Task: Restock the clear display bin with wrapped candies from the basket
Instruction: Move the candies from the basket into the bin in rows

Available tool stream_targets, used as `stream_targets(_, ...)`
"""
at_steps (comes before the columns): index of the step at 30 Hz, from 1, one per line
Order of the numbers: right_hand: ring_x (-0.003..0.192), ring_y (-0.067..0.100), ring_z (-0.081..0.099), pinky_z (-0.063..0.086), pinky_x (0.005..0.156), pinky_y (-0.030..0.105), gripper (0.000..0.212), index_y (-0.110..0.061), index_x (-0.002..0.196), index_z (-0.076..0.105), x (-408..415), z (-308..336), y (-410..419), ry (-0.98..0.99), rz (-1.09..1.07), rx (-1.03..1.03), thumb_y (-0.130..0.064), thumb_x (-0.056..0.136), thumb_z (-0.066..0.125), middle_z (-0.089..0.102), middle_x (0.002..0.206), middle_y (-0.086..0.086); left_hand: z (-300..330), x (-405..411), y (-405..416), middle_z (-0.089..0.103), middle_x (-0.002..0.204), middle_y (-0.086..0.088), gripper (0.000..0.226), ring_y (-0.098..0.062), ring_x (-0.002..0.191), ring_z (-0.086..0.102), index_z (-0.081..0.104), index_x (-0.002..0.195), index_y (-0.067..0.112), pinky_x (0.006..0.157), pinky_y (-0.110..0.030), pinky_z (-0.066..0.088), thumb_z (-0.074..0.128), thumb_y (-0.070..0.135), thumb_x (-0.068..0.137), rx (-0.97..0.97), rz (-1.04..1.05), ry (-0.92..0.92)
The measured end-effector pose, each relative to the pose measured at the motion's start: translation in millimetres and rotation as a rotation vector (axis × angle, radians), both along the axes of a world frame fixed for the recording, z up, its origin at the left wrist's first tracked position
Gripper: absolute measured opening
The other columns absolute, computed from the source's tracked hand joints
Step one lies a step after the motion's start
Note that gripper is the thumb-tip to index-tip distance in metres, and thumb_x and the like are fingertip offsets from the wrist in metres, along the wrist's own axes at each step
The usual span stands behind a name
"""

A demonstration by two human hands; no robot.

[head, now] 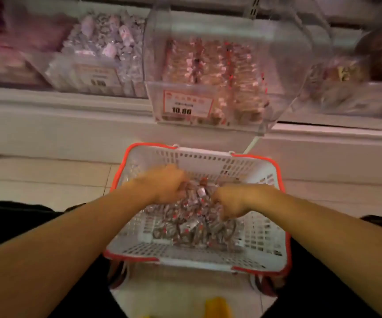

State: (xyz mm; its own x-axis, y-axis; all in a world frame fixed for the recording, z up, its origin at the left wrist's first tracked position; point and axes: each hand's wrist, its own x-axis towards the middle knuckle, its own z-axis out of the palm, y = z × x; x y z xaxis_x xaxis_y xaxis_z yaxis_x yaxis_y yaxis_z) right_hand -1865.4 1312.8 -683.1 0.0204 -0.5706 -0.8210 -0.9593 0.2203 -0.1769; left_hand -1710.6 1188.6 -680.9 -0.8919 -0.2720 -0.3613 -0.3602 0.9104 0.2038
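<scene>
A white plastic basket (249, 239) with a red rim sits on the floor between my knees, holding a heap of wrapped candies (192, 226) in clear and red wrappers. Both hands are down in the heap. My left hand (164, 185) curls its fingers round a bunch of candies at the far left of the pile. My right hand (233, 200) does the same at the right. Above the basket, the clear display bin (208, 72) juts out of the shelf with its lid raised, partly filled with the same candies, and a price tag (186, 106) on its front.
A neighbouring clear bin (102, 53) of pale wrapped sweets stands to the left on the white shelf (47, 120), and more blurred bins sit at the right. Pale floor tiles lie either side of the basket. A yellow object (217, 307) shows at the bottom edge.
</scene>
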Motion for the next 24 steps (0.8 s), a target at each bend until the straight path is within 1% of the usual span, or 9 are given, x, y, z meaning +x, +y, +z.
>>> stream_targets(2,0.118,0.033,0.058,0.052,0.091,0.038,0.072,-0.003,0.143,0.046,7,-63,18,0.026,-0.083,0.061,-0.035,0.086,0.076,0.058,0.136,0.017,-55,21,5,0.066,0.113,-0.013,0.029,-0.031,0.104,0.061,0.066,0.105,0.012,0.088,-0.038,0.051,0.054,0.036,0.094,0.11,0.153,-0.345)
stream_targets(5,0.12,0.032,0.058,0.052,0.096,0.038,0.091,-0.011,0.15,0.037,10,-132,49,-0.097,-0.55,0.07,-0.026,0.075,0.087,0.052,0.144,0.013,-115,47,17,0.057,0.133,-0.013,0.054,-0.028,0.115,0.057,0.057,0.129,0.002,0.093,-0.034,0.047,0.062,0.042,0.093,0.283,0.361,-0.642)
stream_targets(11,0.152,0.037,0.01,0.023,0.12,0.049,0.137,-0.025,0.159,-0.004,18,-213,62,-0.048,-1.014,-0.014,-0.041,0.063,0.092,-0.009,0.166,0.01,-194,45,32,0.042,0.149,-0.015,0.088,-0.026,0.109,0.059,0.026,0.15,0.004,0.086,-0.033,0.053,0.068,0.048,0.087,0.468,0.661,-0.538)
stream_targets(13,0.15,0.037,0.019,0.026,0.119,0.05,0.132,-0.031,0.158,-0.001,14,-226,53,-0.117,-1.121,-0.068,-0.052,0.064,0.088,0.001,0.167,0.007,-211,41,32,0.034,0.154,-0.016,0.096,-0.034,0.127,0.049,0.015,0.154,0.011,0.102,-0.042,0.046,0.069,0.052,0.085,0.482,0.681,-0.483)
stream_targets(16,0.135,0.04,0.043,0.042,0.109,0.048,0.115,-0.029,0.156,0.018,9,-236,47,-0.054,-1.14,-0.115,-0.048,0.067,0.088,0.027,0.16,0.009,-231,37,40,0.038,0.151,-0.017,0.106,-0.035,0.125,0.05,0.005,0.154,0.015,0.098,-0.042,0.047,0.078,0.036,0.08,0.572,0.699,-0.454)
stream_targets(18,0.109,0.03,0.058,0.05,0.096,0.039,0.073,-0.022,0.136,0.045,11,-244,47,-0.073,-1.12,-0.208,-0.033,0.076,0.085,0.053,0.129,0.011,-243,38,48,0.036,0.15,-0.018,0.101,-0.035,0.128,0.048,0.006,0.153,0.013,0.104,-0.043,0.043,0.076,0.017,0.08,0.547,0.75,-0.375)
stream_targets(20,0.097,0.025,0.058,0.051,0.093,0.039,0.046,-0.018,0.121,0.051,17,-247,43,-0.057,-1.023,-0.234,-0.023,0.084,0.078,0.055,0.11,0.004,-250,37,53,0.022,0.157,-0.019,0.097,-0.037,0.134,0.04,0.0,0.154,0.018,0.112,-0.046,0.037,0.064,-0.002,0.084,0.573,0.775,-0.405)
stream_targets(22,0.119,0.035,0.055,0.048,0.104,0.044,0.082,-0.021,0.145,0.035,24,-245,38,-0.06,-1.022,-0.187,-0.017,0.079,0.083,0.037,0.143,0.013,-251,40,54,0.003,0.162,-0.018,0.112,-0.042,0.141,0.03,-0.016,0.153,0.022,0.113,-0.049,0.035,0.064,-0.009,0.081,0.516,0.735,-0.502)
stream_targets(24,0.131,0.041,0.047,0.047,0.106,0.044,0.106,-0.024,0.154,0.019,28,-241,33,0.021,-1.012,-0.165,-0.016,0.073,0.088,0.011,0.16,0.015,-252,40,54,0.006,0.162,-0.019,0.116,-0.044,0.141,0.03,-0.019,0.153,0.019,0.111,-0.05,0.037,0.067,-0.01,0.08,0.423,0.717,-0.513)
